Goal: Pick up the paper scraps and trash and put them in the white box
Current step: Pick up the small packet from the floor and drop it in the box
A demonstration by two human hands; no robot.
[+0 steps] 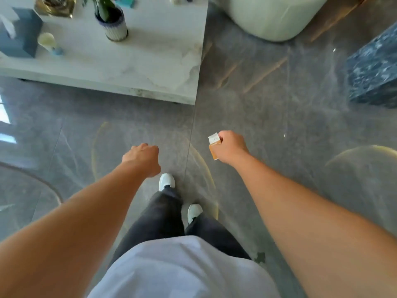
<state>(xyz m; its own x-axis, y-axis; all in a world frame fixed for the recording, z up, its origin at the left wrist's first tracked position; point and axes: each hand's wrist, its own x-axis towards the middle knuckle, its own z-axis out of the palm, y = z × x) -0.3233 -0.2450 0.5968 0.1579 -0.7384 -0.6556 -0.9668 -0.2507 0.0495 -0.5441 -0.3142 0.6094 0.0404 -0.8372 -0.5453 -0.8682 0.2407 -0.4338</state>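
Trash, a small orange and white carton (pixel 213 146), sat clamped in the right hand (pixel 231 148), held in the air just off the near corner of the marble table (pixel 150 67). Left hand (pixel 142 159) was curled into a fist, and whether it held anything I could not tell. Both hung over the grey floor (pixel 268 104), short of the table, white shoes (pixel 166 181) below.

ahead of the left hand: marble coffee table (pixel 137 67) bearing potted plant (pixel 112 20), blue tissue box (pixel 20 35), small cup (pixel 47 40). beyond the right hand: white pouf (pixel 272 16), dark speckled block (pixel 374 69). grey floor (pixel 279 104) beneath both.
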